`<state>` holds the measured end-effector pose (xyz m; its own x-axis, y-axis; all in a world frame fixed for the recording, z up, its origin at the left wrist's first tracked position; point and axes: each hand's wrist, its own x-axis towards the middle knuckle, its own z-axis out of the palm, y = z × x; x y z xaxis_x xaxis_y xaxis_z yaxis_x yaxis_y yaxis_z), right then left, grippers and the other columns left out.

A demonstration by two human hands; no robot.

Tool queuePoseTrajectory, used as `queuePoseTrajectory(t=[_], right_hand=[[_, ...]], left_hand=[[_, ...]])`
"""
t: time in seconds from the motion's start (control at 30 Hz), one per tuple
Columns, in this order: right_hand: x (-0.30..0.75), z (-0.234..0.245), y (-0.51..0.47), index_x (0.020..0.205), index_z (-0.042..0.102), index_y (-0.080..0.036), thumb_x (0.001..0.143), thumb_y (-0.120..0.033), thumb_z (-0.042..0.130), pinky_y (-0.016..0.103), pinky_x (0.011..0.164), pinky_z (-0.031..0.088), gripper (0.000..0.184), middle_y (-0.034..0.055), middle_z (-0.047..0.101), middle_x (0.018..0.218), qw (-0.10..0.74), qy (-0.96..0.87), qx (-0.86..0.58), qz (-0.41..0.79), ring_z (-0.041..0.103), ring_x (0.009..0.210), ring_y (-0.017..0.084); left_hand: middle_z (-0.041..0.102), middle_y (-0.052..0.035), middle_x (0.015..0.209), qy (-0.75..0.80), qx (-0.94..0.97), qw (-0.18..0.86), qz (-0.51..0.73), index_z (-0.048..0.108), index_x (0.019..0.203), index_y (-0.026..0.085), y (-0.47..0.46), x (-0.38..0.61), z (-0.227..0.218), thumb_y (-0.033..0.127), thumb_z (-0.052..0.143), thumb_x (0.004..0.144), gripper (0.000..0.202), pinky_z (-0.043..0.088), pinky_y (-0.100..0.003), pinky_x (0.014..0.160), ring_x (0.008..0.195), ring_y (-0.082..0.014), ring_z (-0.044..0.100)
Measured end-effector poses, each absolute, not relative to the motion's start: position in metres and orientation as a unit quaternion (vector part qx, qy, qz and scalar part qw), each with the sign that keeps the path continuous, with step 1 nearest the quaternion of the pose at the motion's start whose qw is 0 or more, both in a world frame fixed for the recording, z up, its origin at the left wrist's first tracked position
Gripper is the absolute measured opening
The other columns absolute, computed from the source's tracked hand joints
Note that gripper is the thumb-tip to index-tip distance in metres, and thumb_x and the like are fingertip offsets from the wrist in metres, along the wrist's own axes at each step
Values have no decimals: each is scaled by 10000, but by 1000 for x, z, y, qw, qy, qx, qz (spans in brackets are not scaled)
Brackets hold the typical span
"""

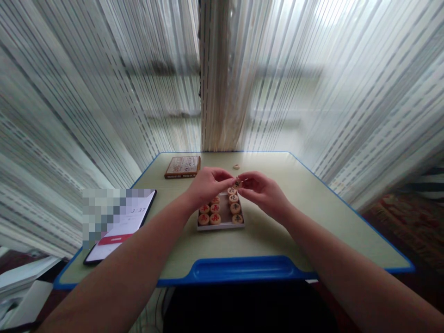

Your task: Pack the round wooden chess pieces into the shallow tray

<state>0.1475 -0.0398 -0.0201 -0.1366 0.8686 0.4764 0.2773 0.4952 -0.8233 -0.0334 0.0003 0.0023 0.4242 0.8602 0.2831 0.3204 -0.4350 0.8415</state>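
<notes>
A shallow white tray near the table's middle holds several round wooden Chinese chess pieces with red or black characters. My left hand and my right hand meet just above the tray's far end. Both are pinched together on one small wooden piece between their fingertips. One more loose piece lies on the table beyond the hands.
The table is pale green with a blue rim and a blue groove at the near edge. A wooden box lid lies at the far left. A phone with a lit screen rests at the left edge. Striped curtains hang behind.
</notes>
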Motion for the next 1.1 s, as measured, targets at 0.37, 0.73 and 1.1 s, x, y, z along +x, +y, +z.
queuePoseTrajectory(t=[0.37,0.73,1.1], right_hand=[[181,-14,-28,990,697,-159,753,-203,576,267,759,463,270,90,701,952,178,-688,-699,83,631,805,176],[176,-19,-29,929,616,-184,687,-196,666,273,583,490,246,0,665,673,396,-641,-601,268,597,594,126],[163,-2,-53,852,697,-153,637,-202,733,249,570,474,223,-8,657,635,295,-660,-451,524,583,570,98]], left_hand=[[725,-65,799,511,750,210,365,711,830,139,37,-62,-12,342,541,742,279,482,-295,719,752,-190,637],[737,-91,874,552,802,103,201,741,848,175,45,-73,-20,287,508,771,270,477,-300,728,812,-218,653],[734,-90,916,552,817,96,138,744,879,185,48,-77,-15,302,519,780,272,470,-294,748,859,-226,649]])
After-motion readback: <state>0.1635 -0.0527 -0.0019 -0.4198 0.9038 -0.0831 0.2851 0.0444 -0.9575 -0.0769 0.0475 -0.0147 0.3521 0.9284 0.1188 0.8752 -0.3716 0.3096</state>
